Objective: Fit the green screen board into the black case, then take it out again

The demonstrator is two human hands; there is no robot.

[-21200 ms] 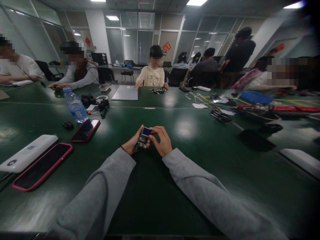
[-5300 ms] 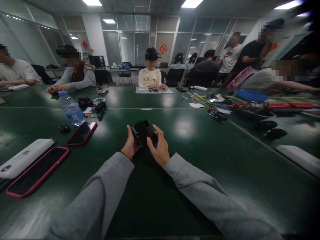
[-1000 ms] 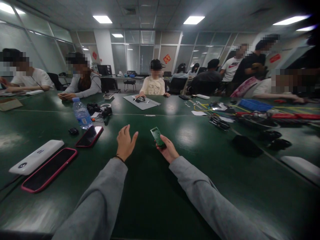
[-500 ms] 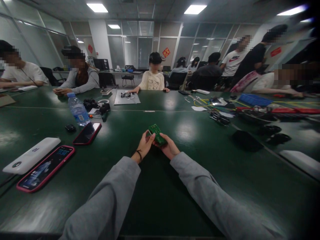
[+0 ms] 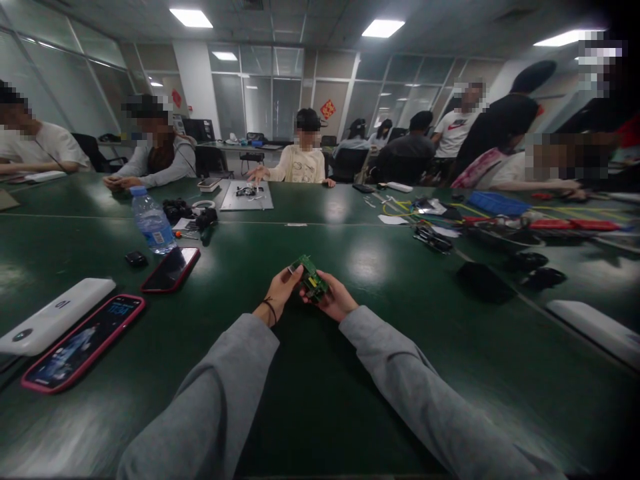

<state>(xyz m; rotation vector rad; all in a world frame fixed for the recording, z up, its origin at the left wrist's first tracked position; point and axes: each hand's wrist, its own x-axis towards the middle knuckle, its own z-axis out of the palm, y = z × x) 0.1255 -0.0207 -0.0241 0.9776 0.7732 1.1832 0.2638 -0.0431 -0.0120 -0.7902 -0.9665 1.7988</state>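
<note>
- While both grip it, the left hand (image 5: 281, 288) pinches the green circuit board (image 5: 310, 278) by its far corner and the right hand (image 5: 334, 300) cradles it from beneath.
- The board hangs tilted above the table (image 5: 350, 400), mid-width.
- A red-cased phone (image 5: 171, 269) lies leftward.

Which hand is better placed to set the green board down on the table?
Right hand, probably: it cradles the green circuit board from beneath, while the left hand only touches its near edge with fingertips.

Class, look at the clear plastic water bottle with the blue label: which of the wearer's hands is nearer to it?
Left. The left hand is on the bottle's side of the small green circuit board; the right hand holds the board's far side.
</note>
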